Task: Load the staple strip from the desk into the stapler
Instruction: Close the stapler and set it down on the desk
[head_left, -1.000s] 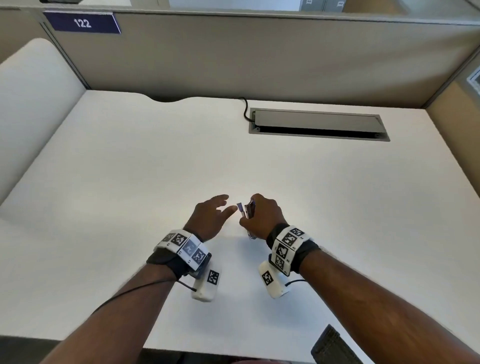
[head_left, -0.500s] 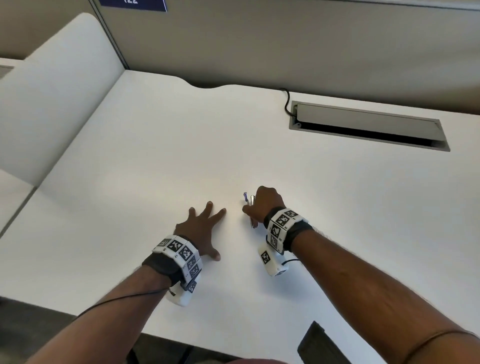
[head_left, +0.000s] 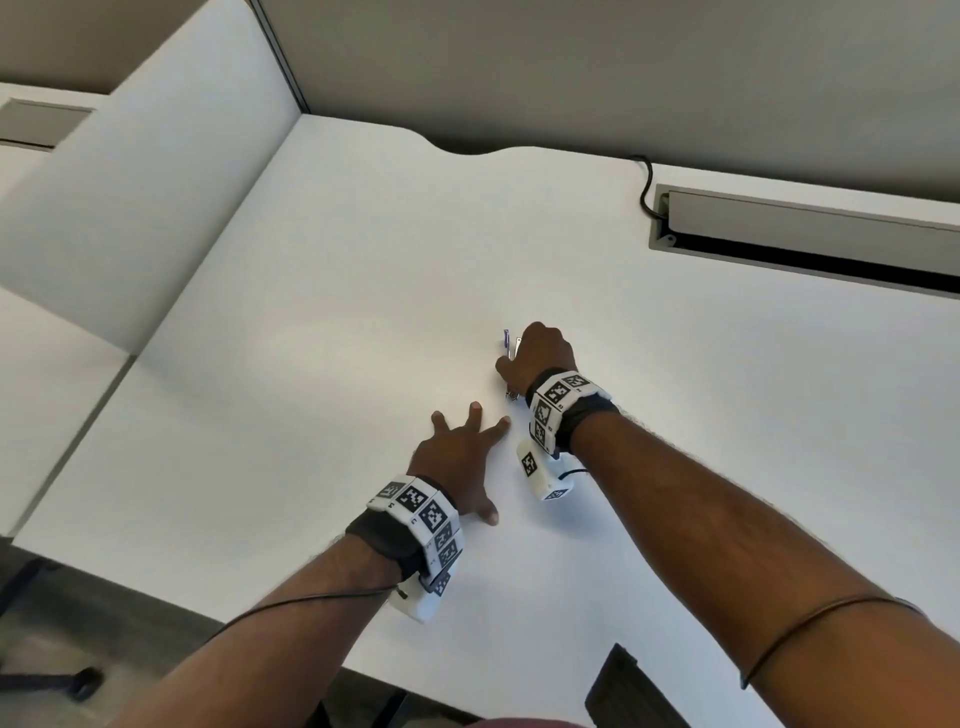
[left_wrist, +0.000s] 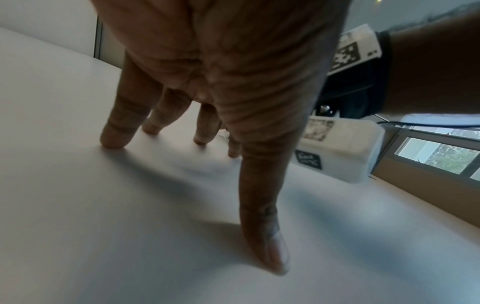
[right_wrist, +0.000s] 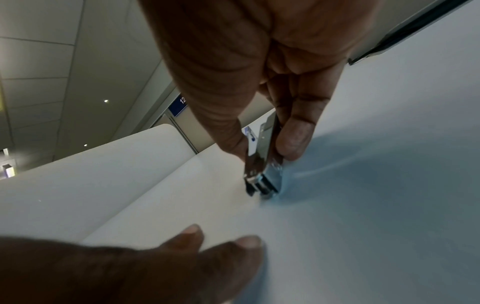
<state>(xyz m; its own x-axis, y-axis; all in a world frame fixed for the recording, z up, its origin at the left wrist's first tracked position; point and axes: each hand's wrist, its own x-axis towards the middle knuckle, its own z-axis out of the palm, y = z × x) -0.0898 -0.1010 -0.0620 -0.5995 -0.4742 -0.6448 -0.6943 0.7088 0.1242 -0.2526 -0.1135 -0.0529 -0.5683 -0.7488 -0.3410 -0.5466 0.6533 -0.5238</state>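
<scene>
Head view: two hands at work on a white desk (head_left: 322, 322), toward its near edge.
A grey cable hatch (head_left: 810, 236) sat by the far right edge, well clear. The right hand (head_left: 543, 356) pinched a small metal stapler (right_wrist: 263, 164), its end touching the desk. The left hand (head_left: 457, 457) lay spread flat just beside it, fingers (left_wrist: 119, 131) straight. No staple strip could be made out.
</scene>
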